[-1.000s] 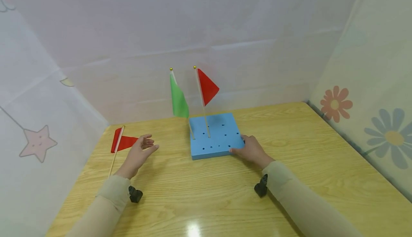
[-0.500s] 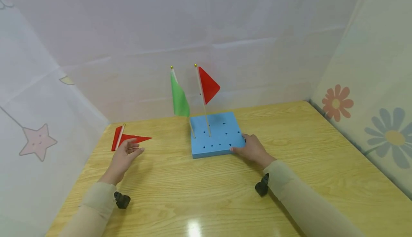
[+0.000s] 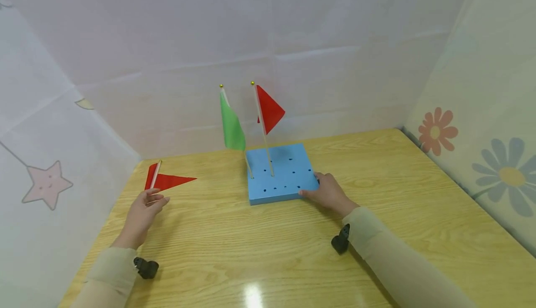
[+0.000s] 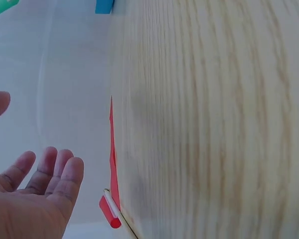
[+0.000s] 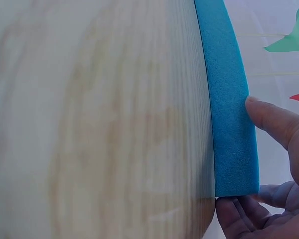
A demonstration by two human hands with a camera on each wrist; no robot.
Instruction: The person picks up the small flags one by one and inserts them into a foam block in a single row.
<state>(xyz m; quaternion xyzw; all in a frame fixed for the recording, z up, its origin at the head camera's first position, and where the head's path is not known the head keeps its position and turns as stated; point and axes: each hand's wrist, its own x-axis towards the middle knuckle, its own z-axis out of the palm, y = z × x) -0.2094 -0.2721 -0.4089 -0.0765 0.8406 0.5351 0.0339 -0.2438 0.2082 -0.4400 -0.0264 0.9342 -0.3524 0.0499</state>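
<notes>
in the head view, the left hand (image 3: 140, 212) has come further left and nearer the person over the last second; the tip of the lying red flag (image 3: 169, 182), covered by that hand at first, now shows. the flag is on the left of the bench (image 3: 234, 247), its pole slanting from the far end towards the near left, its lower part hidden by the hand; the long point of its cloth aims right. the left grip is spread and loose, fingertips overlapping the pole in this view. the right hand (image 3: 331, 194) stays at the near right corner of the blue block (image 3: 282, 177). several holes (image 3: 294, 172) dot the block's top, and two carry poles: the green flag (image 3: 232, 129) at the left edge, leaning left, and the standing red flag (image 3: 270, 110) just beside it, leaning slightly left, its cloth pointing right

in the left wrist view, thumb and fingers are well apart, and the fingers appear separate from the lying flag, whose cloth stretches towards the block

in the right wrist view, the right grip pinches the block's corner, thumb on its top edge and fingers against the end
</notes>
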